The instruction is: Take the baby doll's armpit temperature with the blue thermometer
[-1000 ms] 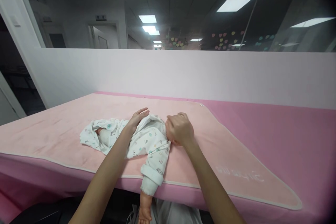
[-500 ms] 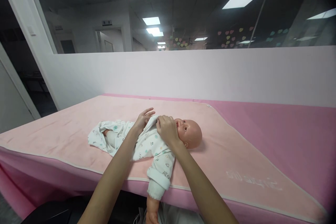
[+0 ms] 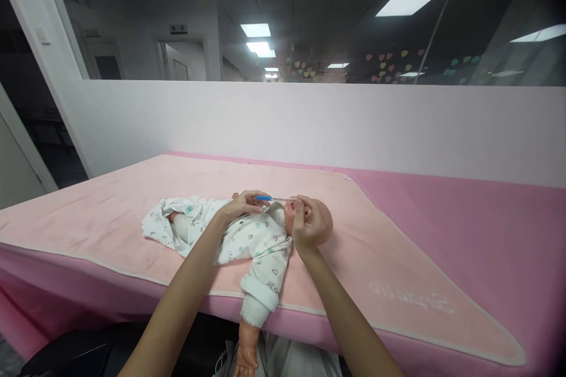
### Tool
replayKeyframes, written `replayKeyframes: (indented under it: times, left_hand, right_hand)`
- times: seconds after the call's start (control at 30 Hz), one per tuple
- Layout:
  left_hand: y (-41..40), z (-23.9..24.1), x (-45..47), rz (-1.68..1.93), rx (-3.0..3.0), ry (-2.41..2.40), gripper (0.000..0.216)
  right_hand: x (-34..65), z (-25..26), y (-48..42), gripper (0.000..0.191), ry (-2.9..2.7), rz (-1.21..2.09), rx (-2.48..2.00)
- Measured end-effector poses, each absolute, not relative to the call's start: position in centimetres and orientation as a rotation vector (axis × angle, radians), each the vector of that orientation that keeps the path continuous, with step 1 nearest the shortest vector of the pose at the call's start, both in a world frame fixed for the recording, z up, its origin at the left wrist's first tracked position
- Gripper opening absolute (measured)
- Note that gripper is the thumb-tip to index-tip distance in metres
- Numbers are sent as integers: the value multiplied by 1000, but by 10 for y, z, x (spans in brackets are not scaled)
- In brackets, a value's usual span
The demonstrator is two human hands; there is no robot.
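One doll (image 3: pixel 252 238) on pink blanket (image 3: pixel 110 212) | pink table (image 3: pixel 464 218) | white wall (image 3: pixel 309 123) | glass partition (image 3: pixel 354 29)

A long tabletop (image 3: pixel 477 230) under a bright pink cover stands against the white wall; a paler peach-pink blanket (image 3: pixel 106 212) with white trim lies spread over its left and middle part, the near side running along the front edge; faint pale lettering (image 3: pixel 411 297) shows near the blanket's right corner; a doll (image 3: pixel 247 238) in a white printed suit lies on the blanket, head to the right, one arm hanging over the front edge.
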State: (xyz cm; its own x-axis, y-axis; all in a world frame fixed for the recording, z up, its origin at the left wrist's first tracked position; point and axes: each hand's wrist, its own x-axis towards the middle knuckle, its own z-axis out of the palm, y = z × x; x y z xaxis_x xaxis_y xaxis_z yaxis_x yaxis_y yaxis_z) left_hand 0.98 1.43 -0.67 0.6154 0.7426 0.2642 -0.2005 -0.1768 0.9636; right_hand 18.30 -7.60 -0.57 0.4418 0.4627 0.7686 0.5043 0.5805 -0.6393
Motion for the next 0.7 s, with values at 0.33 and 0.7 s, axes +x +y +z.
replayKeyframes:
  times: [0.33, 0.7]
  left_hand:
    - [14, -7, 11, 977, 1466, 555, 38]
    - [9, -4, 12, 964, 1460, 642, 44]
  right_hand:
    - [192, -3, -72, 27, -919, 123, -1040]
    - [185, 15, -79, 22, -1048, 451, -866]
